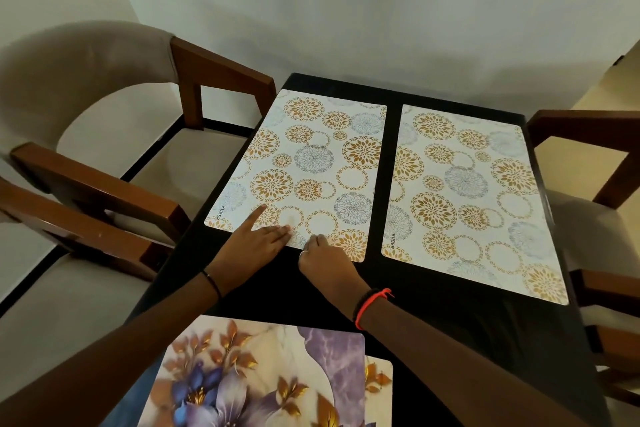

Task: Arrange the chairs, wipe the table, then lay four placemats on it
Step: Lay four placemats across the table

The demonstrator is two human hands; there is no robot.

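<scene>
Both hands on one mat, black table (pixel 415 322).
Nearest, two stacked floral placemats (pixel 263 374); beyond, the left hand (pixel 258 241) lies flat, fingers straight, on the near edge of the left KUBER placemat (pixel 311 163); the right hand (pixel 325 262) pinches that edge (the right KUBER placemat (pixel 467 191) lies alongside).

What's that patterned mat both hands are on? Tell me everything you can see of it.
The left placemat is a thin, flat rectangle with rounded corners, white, printed with gold and grey-blue flower circles and the word KUBER near one corner. It looks like smooth plastic. It lies on the black table, apart from the matching right placemat. The left hand rests flat on its near edge; the right hand pinches that edge with curled fingers.
</scene>
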